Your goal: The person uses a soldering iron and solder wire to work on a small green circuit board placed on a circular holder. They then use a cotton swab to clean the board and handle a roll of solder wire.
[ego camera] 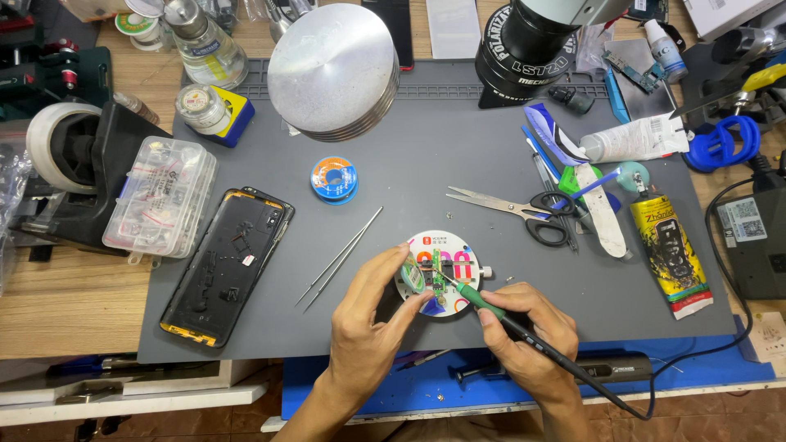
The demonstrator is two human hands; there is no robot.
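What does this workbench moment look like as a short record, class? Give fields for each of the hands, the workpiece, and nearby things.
left hand: pinches a small solder spool at the holder's left edge
right hand: grips a soldering iron like a pen, tip on the board
workpiece: small green circuit board clamped in a round white holder
nearby: tweezers, scissors, opened phone shell, blue wire spool
surface: grey mat
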